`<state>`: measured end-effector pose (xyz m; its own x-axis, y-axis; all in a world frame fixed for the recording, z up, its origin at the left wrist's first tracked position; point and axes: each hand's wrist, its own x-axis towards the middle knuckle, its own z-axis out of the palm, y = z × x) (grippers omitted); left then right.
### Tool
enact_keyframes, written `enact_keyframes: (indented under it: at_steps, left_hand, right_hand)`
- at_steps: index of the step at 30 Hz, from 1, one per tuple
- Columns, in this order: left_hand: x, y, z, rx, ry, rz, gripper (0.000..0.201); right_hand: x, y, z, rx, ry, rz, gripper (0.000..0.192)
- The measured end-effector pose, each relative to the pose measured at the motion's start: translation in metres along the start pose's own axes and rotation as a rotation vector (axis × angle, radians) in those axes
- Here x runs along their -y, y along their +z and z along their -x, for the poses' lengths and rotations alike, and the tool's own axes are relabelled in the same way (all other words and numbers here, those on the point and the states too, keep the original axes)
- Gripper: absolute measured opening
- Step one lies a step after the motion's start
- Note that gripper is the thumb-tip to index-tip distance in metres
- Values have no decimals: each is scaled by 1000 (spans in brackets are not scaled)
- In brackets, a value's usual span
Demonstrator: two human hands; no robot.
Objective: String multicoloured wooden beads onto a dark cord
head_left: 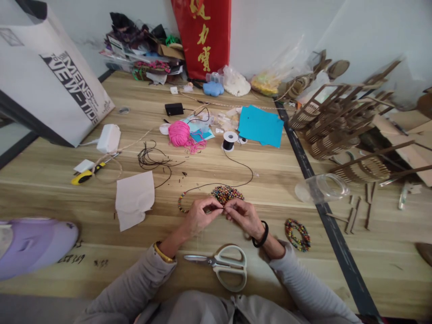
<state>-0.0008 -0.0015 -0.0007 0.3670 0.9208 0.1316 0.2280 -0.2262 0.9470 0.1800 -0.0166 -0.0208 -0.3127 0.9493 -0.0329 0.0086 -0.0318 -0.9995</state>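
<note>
My left hand [201,216] and my right hand [245,218] meet over the table, thumbs and forefingers pinched tip to tip. A beaded cord [180,203] of small coloured beads curves in under my left hand, which grips its end. What sits between my right fingertips is too small to make out. Just beyond the fingers lies a heap of loose multicoloured beads [227,193]. Black cord runs from the beaded part to a white spool [230,140]. Scissors [219,263] with pale handles lie below my hands, blades to the left. Right of them rests a coiled bead string [297,235].
Left lie a white cloth piece [135,198], black cord lengths [151,157] and a yellow utility knife [84,176]. Farther back are pink yarn [179,133] and blue sheets [261,127]. A clear plastic container [322,188] and wooden baskets [361,168] stand at the right.
</note>
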Motion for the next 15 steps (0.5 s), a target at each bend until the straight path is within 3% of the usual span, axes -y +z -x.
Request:
enact_keyframes:
  at_steps: [7,11,15]
  left_hand:
    - [0,-1,0,1,15,-34,8]
    - [-3,-6,2,-11,111,-42,26]
    - [-5,-12,4,11,83,28,29]
  right_hand:
    - [0,-2,3,13,-7,114,29]
    - [2,-2,3,1,-14,105,28]
    - [3,-1,3,-12,-42,111,24]
